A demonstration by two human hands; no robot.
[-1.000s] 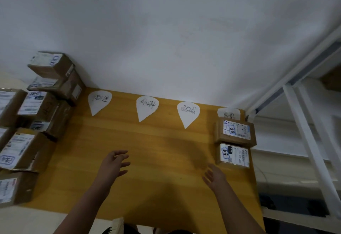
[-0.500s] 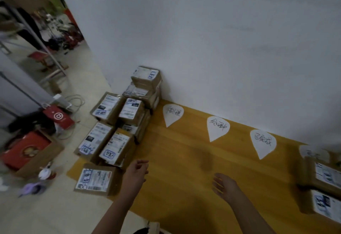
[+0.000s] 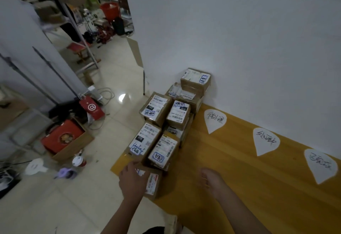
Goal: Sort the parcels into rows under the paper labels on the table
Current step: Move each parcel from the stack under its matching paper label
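Several brown cardboard parcels [image 3: 167, 121] with white shipping labels are stacked at the left end of the yellow wooden table [image 3: 239, 182]. The nearest parcel [image 3: 154, 182] lies alone at the table's front left corner. My left hand [image 3: 132, 180] lies on top of it, fingers curled over its far left edge. My right hand [image 3: 210, 178] hovers over bare table to the right, fingers apart and holding nothing. Three white teardrop paper labels [image 3: 215, 120], [image 3: 265, 140], [image 3: 321, 165] with handwriting lie along the wall side.
A white wall [image 3: 258, 49] runs behind the table. On the tiled floor to the left are a red box in a carton [image 3: 62, 139], a red paper bag [image 3: 91, 108], cables, a small cup [image 3: 79, 161] and a metal rack frame.
The view has swung left, away from the two parcels placed at the right end. My left hand moved from mid-table onto the nearest parcel of the stack; my right hand followed leftward.
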